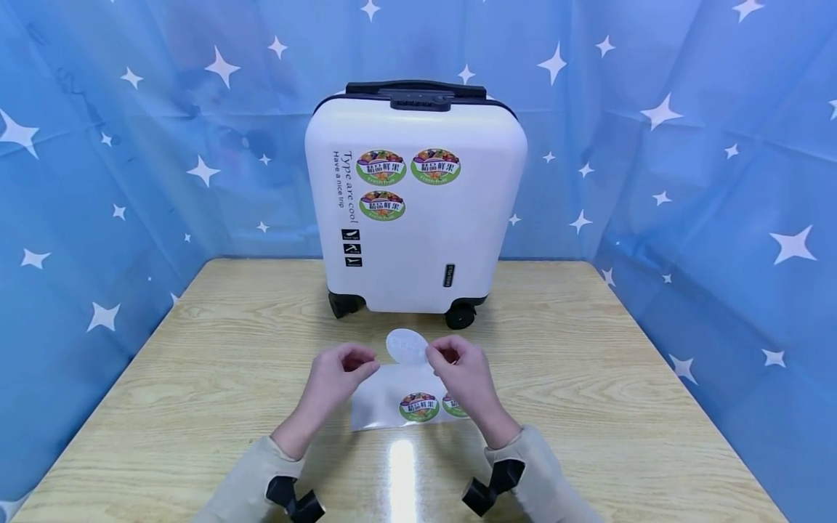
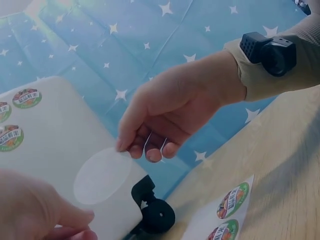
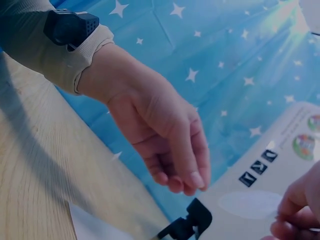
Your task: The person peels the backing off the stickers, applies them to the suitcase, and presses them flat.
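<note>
A white suitcase (image 1: pixel 451 225) stands upright at the back of the wooden table (image 1: pixel 216 349), with three round fruit stickers (image 1: pixel 381 168) on its front. In front of it my right hand (image 1: pixel 445 357) pinches the right edge of a peeled round sticker (image 1: pixel 406 346), its white back towards me. The left wrist view shows that pinch (image 2: pixel 131 148) on the sticker (image 2: pixel 102 175). My left hand (image 1: pixel 365 363) hovers just left of the sticker with fingers loosely curled (image 3: pixel 186 181) and holds nothing. Below the hands lies the backing sheet (image 1: pixel 375 403) with two stickers (image 1: pixel 419 407) on it.
Blue star-printed cloth (image 1: pixel 706 181) walls the table on three sides. The suitcase's black wheels (image 1: pixel 461 315) rest on the table just behind the hands. Bare wood lies to the left and right of the sheet.
</note>
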### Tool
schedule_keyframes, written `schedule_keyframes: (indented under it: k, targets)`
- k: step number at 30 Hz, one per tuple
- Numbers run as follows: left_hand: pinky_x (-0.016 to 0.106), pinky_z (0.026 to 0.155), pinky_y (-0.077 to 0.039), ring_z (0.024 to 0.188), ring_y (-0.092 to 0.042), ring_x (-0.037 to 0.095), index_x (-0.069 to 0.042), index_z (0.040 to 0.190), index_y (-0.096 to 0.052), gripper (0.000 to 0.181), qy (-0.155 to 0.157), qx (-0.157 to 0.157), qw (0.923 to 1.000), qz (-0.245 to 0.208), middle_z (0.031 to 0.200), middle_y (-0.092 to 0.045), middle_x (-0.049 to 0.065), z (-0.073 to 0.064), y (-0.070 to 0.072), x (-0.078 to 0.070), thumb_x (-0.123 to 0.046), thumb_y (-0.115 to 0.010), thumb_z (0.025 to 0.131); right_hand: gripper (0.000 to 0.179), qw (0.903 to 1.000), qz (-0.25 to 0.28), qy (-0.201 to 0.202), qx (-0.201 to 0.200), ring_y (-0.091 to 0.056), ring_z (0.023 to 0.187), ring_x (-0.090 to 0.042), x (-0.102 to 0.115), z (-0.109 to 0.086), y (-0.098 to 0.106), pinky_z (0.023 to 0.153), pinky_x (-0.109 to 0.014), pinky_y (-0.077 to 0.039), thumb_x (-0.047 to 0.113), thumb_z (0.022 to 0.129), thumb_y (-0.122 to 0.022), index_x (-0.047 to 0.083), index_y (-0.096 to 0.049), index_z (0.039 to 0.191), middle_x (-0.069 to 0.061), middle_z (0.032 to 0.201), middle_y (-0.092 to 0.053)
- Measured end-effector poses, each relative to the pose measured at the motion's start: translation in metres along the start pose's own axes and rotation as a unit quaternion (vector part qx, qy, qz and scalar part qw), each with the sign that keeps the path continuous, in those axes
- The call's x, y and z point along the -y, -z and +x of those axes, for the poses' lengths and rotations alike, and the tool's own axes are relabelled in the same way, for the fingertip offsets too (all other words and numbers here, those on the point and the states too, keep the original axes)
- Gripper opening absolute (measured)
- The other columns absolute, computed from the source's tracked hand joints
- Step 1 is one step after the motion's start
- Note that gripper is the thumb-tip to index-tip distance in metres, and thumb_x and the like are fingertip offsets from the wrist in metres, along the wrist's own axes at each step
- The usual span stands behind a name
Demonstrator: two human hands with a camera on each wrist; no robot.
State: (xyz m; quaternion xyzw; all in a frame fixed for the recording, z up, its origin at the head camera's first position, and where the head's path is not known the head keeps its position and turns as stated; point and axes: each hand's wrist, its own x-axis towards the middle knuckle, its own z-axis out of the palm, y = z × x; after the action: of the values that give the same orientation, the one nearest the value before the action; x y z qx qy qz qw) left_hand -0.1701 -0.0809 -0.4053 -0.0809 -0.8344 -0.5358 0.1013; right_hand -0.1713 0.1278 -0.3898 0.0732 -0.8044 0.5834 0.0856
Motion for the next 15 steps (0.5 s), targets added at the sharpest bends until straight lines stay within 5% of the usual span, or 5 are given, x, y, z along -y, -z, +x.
schedule_keyframes:
  k: [15]
  targets:
    - [0.024,0.062,-0.050,0.069,-0.058,0.012,-0.005,0.090,-0.069,0.013,-0.083,-0.025,0.9962,-0.007,0.080,-0.066,0.000,0.0068,-0.0095,-0.0104,-0.002,-0.074,0.077,0.008,0.9998,0.019,0.006,-0.006,-0.053,0.065,-0.018,0.0072,0.0059,-0.0019,0.055,-0.023,-0.044,0.010,0.087,-0.063,0.003,-0.066,0.090,-0.005,0.077,-0.059]
